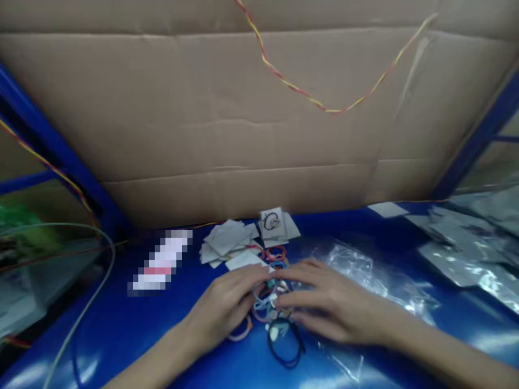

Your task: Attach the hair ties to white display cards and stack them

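Note:
Between my two hands lies a small heap of coloured hair ties (265, 303); light blue, pink and tan ones show. A dark hair tie (286, 364) with a pale charm forms a loop at the near side. My left hand (229, 300) reaches in from the left, fingers stretched over the heap's edge, with a pale pink ring (242, 336) beside its thumb. From the right, my right hand (328, 302) rests over the heap with fingers spread. Neither hand visibly grips anything. Beyond the fingertips are red hair ties (276, 253).
Behind the heap sit a pile of white cards (227, 237) and a card with a dark hair tie (271, 222). Clear plastic bags (352, 265) lie to the right, with more packets (458, 259) farther over. A cardboard wall (243, 135) closes the back of the blue table (170, 335).

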`<state>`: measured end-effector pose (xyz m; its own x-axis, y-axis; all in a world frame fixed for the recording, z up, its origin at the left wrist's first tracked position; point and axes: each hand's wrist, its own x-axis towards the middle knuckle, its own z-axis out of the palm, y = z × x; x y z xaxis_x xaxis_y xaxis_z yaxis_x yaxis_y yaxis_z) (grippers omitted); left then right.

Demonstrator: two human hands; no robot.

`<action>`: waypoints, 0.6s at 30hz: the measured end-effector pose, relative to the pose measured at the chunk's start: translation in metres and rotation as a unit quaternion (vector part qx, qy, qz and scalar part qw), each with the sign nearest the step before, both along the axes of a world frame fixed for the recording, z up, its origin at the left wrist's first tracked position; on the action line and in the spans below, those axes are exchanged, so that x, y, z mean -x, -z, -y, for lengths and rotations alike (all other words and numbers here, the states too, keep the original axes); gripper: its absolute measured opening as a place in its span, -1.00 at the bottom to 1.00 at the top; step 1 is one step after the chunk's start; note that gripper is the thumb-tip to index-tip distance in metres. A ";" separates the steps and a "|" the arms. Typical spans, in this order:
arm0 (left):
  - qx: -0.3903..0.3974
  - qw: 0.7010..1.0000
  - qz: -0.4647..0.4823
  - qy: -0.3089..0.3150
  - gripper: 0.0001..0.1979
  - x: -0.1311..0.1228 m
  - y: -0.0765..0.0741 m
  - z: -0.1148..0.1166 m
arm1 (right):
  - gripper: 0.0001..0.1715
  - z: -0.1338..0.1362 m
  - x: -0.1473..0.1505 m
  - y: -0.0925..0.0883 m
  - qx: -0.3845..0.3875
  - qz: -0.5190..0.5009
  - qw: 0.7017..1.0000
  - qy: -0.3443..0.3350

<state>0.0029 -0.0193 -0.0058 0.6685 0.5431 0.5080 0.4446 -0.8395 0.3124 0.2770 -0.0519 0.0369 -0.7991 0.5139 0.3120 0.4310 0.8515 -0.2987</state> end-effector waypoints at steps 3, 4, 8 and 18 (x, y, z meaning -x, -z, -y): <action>0.007 1.000 0.003 -0.005 -0.60 0.000 0.001 -0.001 | -0.65 0.001 0.000 0.001 0.001 -0.003 1.000 -0.005; 0.007 1.000 0.005 -0.008 -0.61 0.000 0.001 -0.001 | -0.65 0.002 0.001 0.001 0.001 -0.001 1.000 -0.010; 0.015 1.000 0.008 -0.018 -0.65 0.001 -0.001 0.001 | -0.62 0.002 0.005 0.003 0.009 0.002 1.000 -0.017; -0.063 0.997 0.016 -0.028 -0.66 0.001 -0.004 -0.003 | -0.52 -0.005 -0.006 0.008 -0.105 -0.188 0.975 0.048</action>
<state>0.0016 -0.0168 -0.0013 0.6220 0.5088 0.5952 0.4831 -0.8476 0.2197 0.2833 -0.0472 0.0286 -0.5589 0.4745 0.6800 0.4062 0.8716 -0.2743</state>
